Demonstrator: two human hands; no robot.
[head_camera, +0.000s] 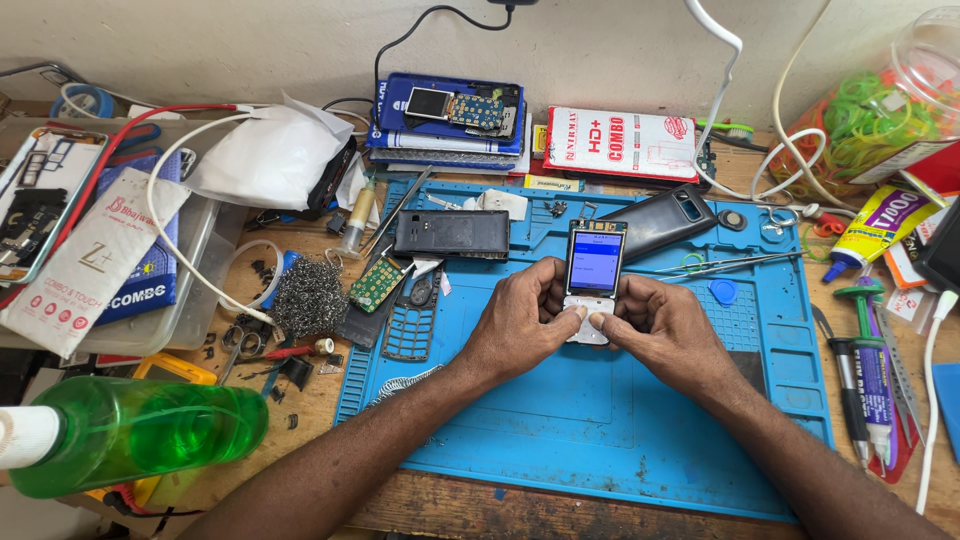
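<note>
Both my hands hold a small opened keypad phone (594, 268) over a blue repair mat (600, 420). Its little screen glows blue and white, and its front cover is off. My left hand (522, 322) grips the phone's lower left side, thumb pressing on the white keypad area. My right hand (668, 326) grips the lower right side, thumb also on the keypad area. Just left of my hands lie a black phone body (452, 234), a green circuit board (376, 284) and a dark keypad frame (410, 322).
A black back cover (664, 220) and tweezers (722, 264) lie behind the phone. A green spray bottle (130, 432) stands at front left beside a steel-wool tuft (308, 294). Glue tubes (872, 382) and screwdrivers crowd the right edge. Boxes and packets (620, 142) line the wall.
</note>
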